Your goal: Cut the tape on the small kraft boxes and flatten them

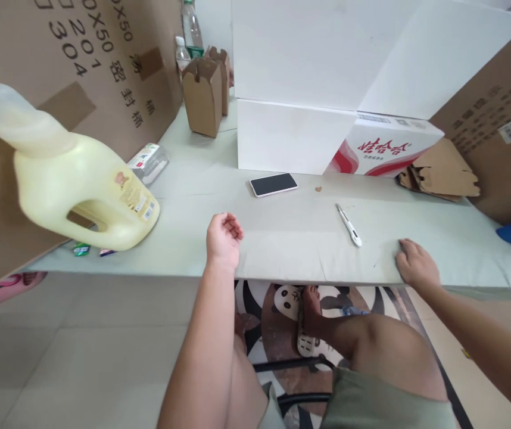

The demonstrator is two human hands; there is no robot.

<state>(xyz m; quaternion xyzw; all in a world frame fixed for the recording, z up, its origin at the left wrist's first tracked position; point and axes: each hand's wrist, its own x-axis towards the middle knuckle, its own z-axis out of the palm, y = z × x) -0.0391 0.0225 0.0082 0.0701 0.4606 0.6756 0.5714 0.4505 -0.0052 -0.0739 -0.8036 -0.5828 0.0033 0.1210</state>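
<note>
A person sits at a pale, cloth-covered surface (282, 250), both forearms reaching in from below. The left hand (225, 238) is near the front edge, palm turned inward, fingers loosely curled around nothing. The right hand (417, 262) rests palm down near the same edge; how far its fingers are closed cannot be told. Beyond the left hand, slightly to the right, a phone (274, 185) lies flat: a rounded rectangle with a dark, blank screen facing up and a pale pinkish rim. Left of the right hand and farther back, a slim white cutter (349, 226) lies at a slant, its narrow tip pointing away and its thicker, rounded end, with small dark slots, toward the person. A small brown scrap (318, 189) sits between phone and cutter, before a white box (293, 136).
</note>
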